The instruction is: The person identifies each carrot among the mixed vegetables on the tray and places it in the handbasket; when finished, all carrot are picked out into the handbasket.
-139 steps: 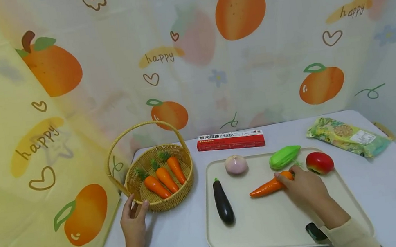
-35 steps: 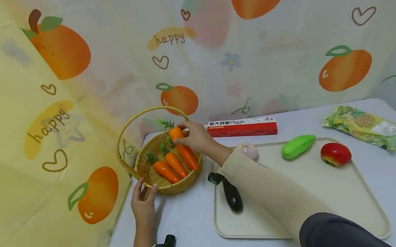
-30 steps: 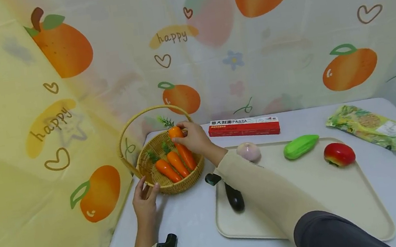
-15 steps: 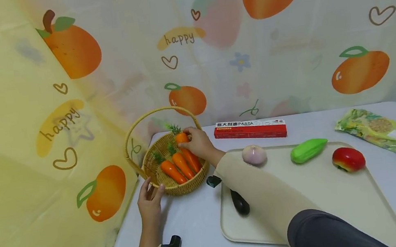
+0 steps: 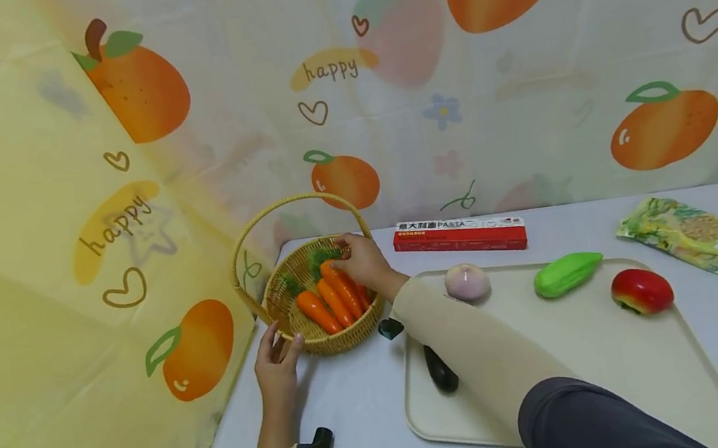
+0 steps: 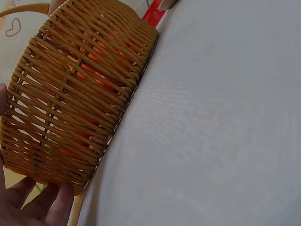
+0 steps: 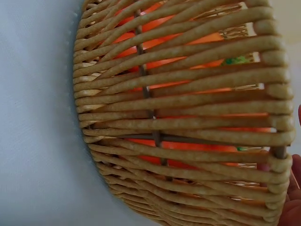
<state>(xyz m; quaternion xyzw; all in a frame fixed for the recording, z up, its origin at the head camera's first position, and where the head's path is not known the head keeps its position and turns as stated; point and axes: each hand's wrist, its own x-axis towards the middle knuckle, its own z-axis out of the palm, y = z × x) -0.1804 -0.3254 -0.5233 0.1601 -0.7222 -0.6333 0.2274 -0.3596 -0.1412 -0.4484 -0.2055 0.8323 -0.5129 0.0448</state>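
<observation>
A woven wicker basket (image 5: 336, 343) with a tall arched handle stands at the left of the table, several orange carrots inside. My left hand (image 5: 277, 374) holds its near left rim, thumb and fingers at the wall; in the left wrist view the fingers (image 6: 59, 207) touch the weave. My right hand (image 5: 369, 266) reaches over the right rim and pinches a carrot (image 5: 340, 283) near its leafy top. This carrot lies among the others, its lower end down in the basket. In the right wrist view, the basket wall (image 7: 197, 113) hides most of the right hand.
A cream tray (image 5: 572, 370) bears an eggplant (image 5: 440, 371) partly under the right sleeve, a garlic bulb (image 5: 467, 283), a green ridged vegetable (image 5: 567, 275) and a red fruit (image 5: 641, 291). Behind are a red pasta box (image 5: 459, 235) and a green-yellow packet (image 5: 704, 241).
My right hand has carried the carrot from the tray leftward to the basket and lowered it in among the others. The left hand stays at the rim; the head view has shifted.
</observation>
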